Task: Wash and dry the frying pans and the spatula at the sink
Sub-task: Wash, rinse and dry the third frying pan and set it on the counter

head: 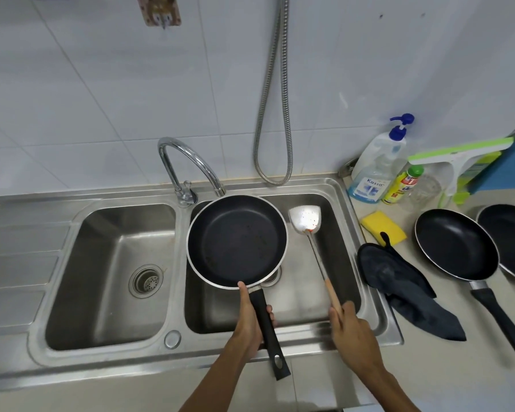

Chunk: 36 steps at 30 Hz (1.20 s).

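My left hand (252,318) grips the black handle of a black frying pan (237,240), held level over the right sink basin (347,295) under the tap (191,160). My right hand (353,331) holds the wooden handle of a metal spatula (305,219), whose speckled blade lies over the same basin, just right of the pan. Two more black frying pans (455,243) (510,236) rest on the counter to the right. A yellow sponge (382,227) and a dark cloth (399,278) lie between the sink and those pans.
The left sink basin (81,263) has a drain strainer, with a ribbed draining board further left. A metal hose (272,114) hangs down the tiled wall. Soap pump bottle (376,165), a yellow bottle (402,184) and a green-white squeegee (455,154) stand at the back right.
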Each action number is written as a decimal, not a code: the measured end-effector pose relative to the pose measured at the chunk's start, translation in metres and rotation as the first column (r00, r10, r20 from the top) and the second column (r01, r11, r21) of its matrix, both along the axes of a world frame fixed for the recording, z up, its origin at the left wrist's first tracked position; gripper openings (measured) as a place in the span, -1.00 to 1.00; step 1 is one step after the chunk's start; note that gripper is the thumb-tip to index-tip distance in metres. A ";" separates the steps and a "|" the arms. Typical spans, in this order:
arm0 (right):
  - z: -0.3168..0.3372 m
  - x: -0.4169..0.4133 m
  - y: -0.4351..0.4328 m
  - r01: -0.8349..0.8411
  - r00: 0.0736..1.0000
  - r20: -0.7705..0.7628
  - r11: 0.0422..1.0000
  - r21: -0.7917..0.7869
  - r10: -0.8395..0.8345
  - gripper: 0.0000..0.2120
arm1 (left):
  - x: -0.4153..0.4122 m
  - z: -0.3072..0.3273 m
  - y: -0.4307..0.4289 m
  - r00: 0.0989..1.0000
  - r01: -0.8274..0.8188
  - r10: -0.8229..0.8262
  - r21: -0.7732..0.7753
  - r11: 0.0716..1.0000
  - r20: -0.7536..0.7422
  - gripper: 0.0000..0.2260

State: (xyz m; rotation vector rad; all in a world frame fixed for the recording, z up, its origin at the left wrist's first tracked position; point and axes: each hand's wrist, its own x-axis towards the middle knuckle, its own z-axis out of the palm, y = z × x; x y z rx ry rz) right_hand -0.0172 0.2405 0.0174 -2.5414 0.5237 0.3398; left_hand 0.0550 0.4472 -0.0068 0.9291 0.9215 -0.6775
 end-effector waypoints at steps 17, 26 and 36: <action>-0.056 0.088 0.011 0.079 0.969 -0.225 0.992 -0.098 -0.100 -0.65 | -0.002 -0.003 -0.001 1.000 0.016 -0.016 0.006 1.000 -0.020 -0.33; -0.061 0.093 0.004 0.088 0.959 -0.263 0.994 -0.062 -0.102 -0.69 | -0.003 -0.006 0.000 1.000 0.017 -0.017 0.005 1.000 -0.013 -0.33; -0.061 0.105 -0.003 0.082 0.959 -0.269 0.996 -0.029 -0.087 -0.70 | 0.001 -0.011 -0.004 1.000 0.014 -0.014 0.028 1.000 -0.013 -0.33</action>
